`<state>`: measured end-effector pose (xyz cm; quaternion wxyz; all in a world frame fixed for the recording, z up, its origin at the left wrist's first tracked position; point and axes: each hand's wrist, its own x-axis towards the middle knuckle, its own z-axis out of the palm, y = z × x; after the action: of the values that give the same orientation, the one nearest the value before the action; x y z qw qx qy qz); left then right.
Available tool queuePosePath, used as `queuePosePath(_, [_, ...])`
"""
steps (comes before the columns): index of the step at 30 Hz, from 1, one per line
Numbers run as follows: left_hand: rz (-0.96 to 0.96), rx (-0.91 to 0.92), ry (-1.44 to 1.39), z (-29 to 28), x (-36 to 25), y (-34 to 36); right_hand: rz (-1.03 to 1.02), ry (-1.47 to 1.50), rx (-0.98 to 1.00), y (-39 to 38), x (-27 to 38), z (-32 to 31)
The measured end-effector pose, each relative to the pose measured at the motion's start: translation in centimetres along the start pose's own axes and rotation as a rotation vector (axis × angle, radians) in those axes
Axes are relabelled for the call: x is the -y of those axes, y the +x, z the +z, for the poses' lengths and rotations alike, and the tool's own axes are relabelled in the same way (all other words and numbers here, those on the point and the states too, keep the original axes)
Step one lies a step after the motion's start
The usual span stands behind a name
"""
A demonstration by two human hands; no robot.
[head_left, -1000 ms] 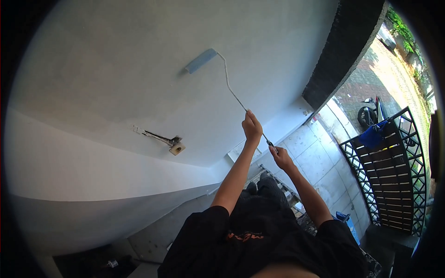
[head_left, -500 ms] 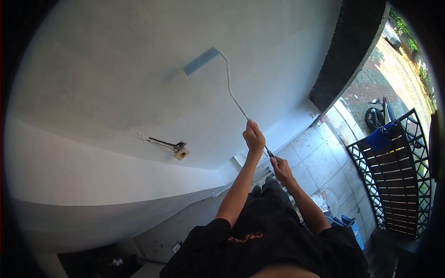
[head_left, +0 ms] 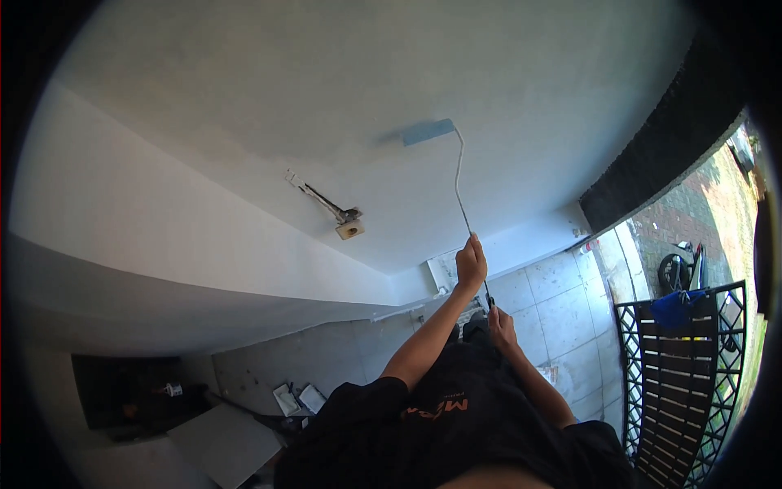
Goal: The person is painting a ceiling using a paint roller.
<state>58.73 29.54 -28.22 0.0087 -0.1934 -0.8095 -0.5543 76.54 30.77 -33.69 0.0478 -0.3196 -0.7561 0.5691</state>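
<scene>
A paint roller with a pale blue-grey sleeve lies against the white-grey wall. Its long bent wire frame runs down to both of my hands. My left hand is closed around the thin rod, and lower down my right hand grips the dark handle end. Left of the roller, a rough channel is cut in the wall, ending at a small square box with a hole in it. Most of the handle is hidden in my right hand.
A black slatted gate with a blue cloth over it stands at the right, a motorcycle beyond. Pale floor tiles run below the wall. At lower left are a dark opening and a grey panel.
My view has shifted, so the wall box and gate appear elsewhere. The roller has moved lower along the wall and turned closer to level. Both hands keep their hold.
</scene>
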Motion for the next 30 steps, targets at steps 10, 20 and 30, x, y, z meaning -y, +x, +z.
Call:
queuePosePath(10, [0.122, -0.135, -0.412, -22.1, -7.5, 5.7, -0.339, 0.61, 0.721, 1.0, 19.5, 9.2])
queuePosePath(20, [0.048, -0.283, -0.367, -32.5, -5.9, 9.7, -0.479, 0.446, 0.59, 1.4, 27.3, 19.4])
queuePosePath(30, [0.031, -0.397, 0.103, -27.9, 3.3, 3.7, -0.329, 0.239, 0.418, -0.3, 16.6, 22.6])
